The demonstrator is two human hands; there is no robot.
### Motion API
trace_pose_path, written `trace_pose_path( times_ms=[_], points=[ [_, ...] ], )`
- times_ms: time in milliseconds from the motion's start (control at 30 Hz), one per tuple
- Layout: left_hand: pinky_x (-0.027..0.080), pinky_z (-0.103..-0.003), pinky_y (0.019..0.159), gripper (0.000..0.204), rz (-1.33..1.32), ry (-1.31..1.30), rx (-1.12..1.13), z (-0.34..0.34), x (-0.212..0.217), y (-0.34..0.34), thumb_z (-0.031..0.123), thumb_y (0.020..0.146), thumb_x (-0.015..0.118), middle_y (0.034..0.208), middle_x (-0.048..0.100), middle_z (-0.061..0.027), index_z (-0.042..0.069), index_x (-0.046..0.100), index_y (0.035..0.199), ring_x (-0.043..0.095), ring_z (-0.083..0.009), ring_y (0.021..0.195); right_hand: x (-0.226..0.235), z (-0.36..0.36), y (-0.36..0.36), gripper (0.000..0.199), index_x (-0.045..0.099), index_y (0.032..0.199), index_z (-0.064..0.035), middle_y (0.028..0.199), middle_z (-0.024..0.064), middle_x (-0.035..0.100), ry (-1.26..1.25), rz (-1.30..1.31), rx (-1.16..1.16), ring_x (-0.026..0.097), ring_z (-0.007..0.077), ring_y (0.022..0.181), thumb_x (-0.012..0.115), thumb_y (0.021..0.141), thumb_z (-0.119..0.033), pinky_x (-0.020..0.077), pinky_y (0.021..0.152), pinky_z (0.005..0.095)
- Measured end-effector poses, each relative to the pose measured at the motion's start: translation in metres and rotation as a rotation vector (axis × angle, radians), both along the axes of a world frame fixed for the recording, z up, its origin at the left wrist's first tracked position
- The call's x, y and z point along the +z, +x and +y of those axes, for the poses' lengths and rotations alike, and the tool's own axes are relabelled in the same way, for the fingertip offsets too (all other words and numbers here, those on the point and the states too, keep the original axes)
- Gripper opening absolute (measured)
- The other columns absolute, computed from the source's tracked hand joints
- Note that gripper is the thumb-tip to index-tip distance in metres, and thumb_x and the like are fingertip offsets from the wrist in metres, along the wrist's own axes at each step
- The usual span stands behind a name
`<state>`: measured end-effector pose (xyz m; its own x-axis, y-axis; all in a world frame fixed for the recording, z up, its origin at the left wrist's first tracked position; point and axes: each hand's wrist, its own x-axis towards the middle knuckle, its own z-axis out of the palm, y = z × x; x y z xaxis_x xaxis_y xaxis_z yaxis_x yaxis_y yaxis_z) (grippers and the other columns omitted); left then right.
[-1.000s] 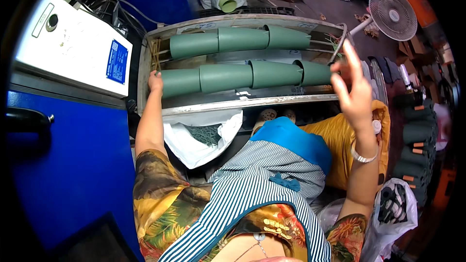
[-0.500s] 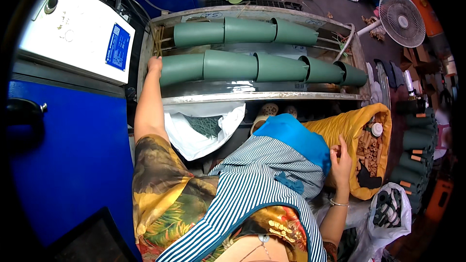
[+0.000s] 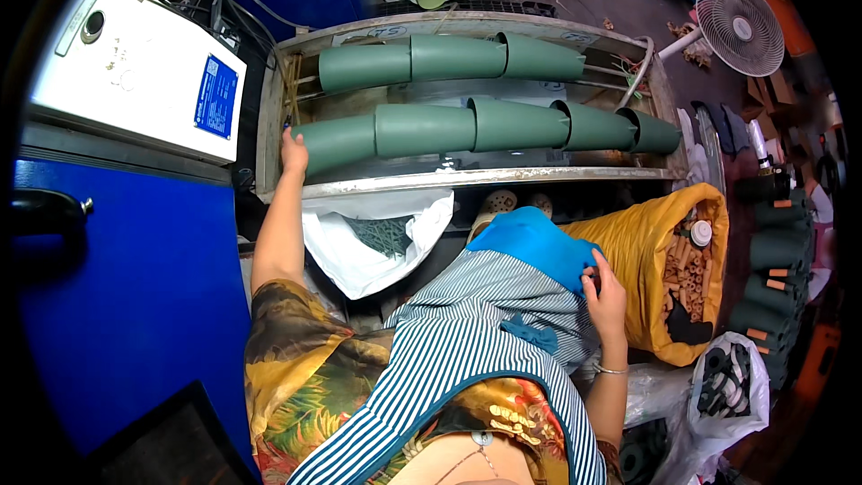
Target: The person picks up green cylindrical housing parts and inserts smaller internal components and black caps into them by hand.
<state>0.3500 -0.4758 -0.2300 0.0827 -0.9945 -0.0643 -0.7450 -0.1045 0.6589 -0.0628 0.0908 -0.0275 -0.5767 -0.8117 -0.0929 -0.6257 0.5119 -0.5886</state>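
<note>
My left hand [image 3: 294,153] grips the left end of a row of nested green tapered tubes [image 3: 422,132], the nearer row in a metal trough [image 3: 449,178]; its fingertips are partly hidden. A second, shorter row of green tubes [image 3: 456,57] lies behind it in the trough. My right hand [image 3: 608,301] holds nothing and hovers beside the blue part of my striped apron [image 3: 536,247], its fingers loosely bent and apart. To the right of that hand stands a yellow sack [image 3: 628,242] with small orange-brown tubes [image 3: 691,278] inside.
A white bag [image 3: 346,260] of dark green pieces hangs below the trough's near side. At left is a blue cabinet [image 3: 126,296] with a white box [image 3: 135,63] behind it. A fan [image 3: 741,27] stands at far right, above stacked dark green rolls [image 3: 779,251].
My left hand has come toward me, and the left end of the near tube row has shifted nearer the trough's front edge. My right hand has moved slightly left and up.
</note>
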Motion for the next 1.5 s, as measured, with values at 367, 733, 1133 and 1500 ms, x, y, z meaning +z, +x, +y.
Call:
trace_pose_path(
  times_ms=[367,733,1133,1500],
  points=[
    [0.037,-0.050,0.108,0.059,-0.035,0.017,-0.105,-0.005,-0.021,-0.021,0.034,0.100,0.050,0.146,0.043,-0.0271,0.017,0.029,0.153,0.042,-0.0452,0.134,-0.026,0.022,0.015,0.045,0.057,0.132,-0.0026,0.094,0.0113,0.068,-0.042,-0.058,-0.022,0.065,0.0230,0.079,0.066,0.088,-0.007,0.0526,0.074,0.0344],
    [0.039,-0.047,0.106,0.049,-0.495,-0.775,-0.418,0.047,0.079,-0.200,0.018,0.083,0.070,0.138,0.052,-0.0134,0.010,0.056,0.129,0.046,-0.0316,0.130,-0.073,0.063,0.021,0.028,0.068,0.111,-0.0037,0.101,0.0104,0.069,-0.130,0.335,0.054,0.062,0.0261,0.087,0.063,0.085,-0.013,0.0478,0.079,0.0395],
    [0.030,-0.051,0.115,0.034,-0.675,-0.777,-1.366,0.138,0.068,-0.629,0.023,0.093,0.053,0.136,0.054,-0.0050,0.017,0.061,0.126,0.039,-0.0309,0.139,-0.087,0.074,0.003,0.025,0.072,0.105,-0.0120,0.100,0.0024,0.069,-0.127,0.388,-0.048,0.063,0.0196,0.087,0.064,0.082,-0.016,0.0451,0.075,0.0361],
    [0.015,-0.058,0.118,0.036,-1.377,-0.709,-1.327,0.073,-0.018,-0.763,0.027,0.099,0.046,0.138,0.060,-0.0043,0.017,0.068,0.125,0.041,-0.0260,0.140,-0.095,0.084,-0.016,0.032,0.058,0.121,-0.0161,0.106,0.0001,0.058,0.107,0.187,-0.014,0.056,0.0134,0.098,0.047,0.091,-0.023,0.0396,0.088,0.0304]
  ],
)
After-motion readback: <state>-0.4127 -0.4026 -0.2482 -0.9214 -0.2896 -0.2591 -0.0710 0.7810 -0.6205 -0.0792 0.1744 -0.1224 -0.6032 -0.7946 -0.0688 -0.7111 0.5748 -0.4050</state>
